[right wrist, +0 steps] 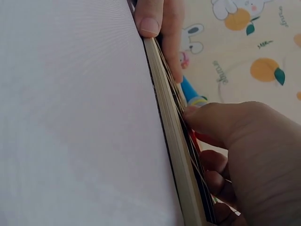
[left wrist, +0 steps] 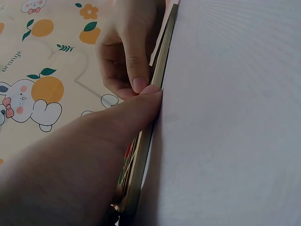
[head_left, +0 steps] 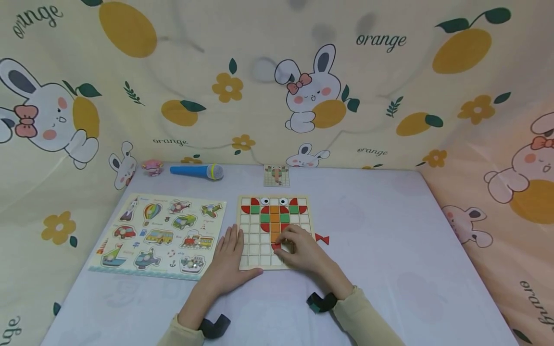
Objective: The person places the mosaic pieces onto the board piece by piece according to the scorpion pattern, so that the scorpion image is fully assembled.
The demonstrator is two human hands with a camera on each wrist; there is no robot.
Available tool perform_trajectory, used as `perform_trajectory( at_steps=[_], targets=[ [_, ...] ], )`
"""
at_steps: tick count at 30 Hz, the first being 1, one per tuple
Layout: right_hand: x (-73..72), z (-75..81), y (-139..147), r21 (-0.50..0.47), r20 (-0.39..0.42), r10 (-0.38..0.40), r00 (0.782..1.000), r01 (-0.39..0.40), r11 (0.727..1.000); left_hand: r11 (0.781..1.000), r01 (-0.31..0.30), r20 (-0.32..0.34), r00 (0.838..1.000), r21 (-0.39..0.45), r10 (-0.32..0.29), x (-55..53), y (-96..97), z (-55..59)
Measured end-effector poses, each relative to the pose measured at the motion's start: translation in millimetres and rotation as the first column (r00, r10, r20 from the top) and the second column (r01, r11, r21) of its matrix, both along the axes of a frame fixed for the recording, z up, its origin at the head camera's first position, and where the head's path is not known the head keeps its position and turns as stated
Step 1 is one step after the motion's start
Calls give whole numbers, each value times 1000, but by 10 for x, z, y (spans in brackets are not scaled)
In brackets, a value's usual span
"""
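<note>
A square wooden grid board [head_left: 254,252] holds red, green and orange tiles and two round eye tiles in its upper part. My left hand [head_left: 227,257] lies along the board's left side, fingers straight, the thumb on its front edge. In the left wrist view that thumb [left wrist: 150,92] rests on the rim. Over the lower middle of the grid, my right hand [head_left: 303,247] pinches a small red tile [head_left: 275,246] between thumb and forefinger, just below the orange column [head_left: 274,226]. The right fingers hide part of the tile and the squares beneath.
Two red tiles [head_left: 322,239] lie right of the board. A vehicle puzzle board [head_left: 164,235] is at the left. Behind stand a small pattern card [head_left: 277,176], a blue toy microphone [head_left: 196,171] and a pink toy [head_left: 152,167]. A printed curtain [head_left: 259,110] surrounds the white table [head_left: 381,269].
</note>
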State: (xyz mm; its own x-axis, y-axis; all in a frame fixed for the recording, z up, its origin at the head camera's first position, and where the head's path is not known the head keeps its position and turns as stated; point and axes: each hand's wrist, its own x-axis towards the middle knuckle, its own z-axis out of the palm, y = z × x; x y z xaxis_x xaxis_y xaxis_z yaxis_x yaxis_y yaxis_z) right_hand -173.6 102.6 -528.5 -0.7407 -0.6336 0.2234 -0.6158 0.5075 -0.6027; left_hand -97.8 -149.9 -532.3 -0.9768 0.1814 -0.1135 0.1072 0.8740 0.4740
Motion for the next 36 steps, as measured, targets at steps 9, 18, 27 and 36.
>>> perform_trajectory(
  at_steps=[9,18,27,36],
  targets=[
    [-6,34,56,-10,102,-4,995,5,1000,1000,2,-10,1000,-1,-2,-2,5,-5],
    [-12,36,50,8,101,-23,995,22,1000,1000,6,-10,1000,5,-6,-7,2,-3],
    [-194,237,320,-159,74,-171,983,180,971,1000,2,-1,1000,13,-2,0,15,-20],
    [-202,192,932,38,133,-291,947,289,957,1000,-4,8,1000,30,4,11,12,15]
  ],
)
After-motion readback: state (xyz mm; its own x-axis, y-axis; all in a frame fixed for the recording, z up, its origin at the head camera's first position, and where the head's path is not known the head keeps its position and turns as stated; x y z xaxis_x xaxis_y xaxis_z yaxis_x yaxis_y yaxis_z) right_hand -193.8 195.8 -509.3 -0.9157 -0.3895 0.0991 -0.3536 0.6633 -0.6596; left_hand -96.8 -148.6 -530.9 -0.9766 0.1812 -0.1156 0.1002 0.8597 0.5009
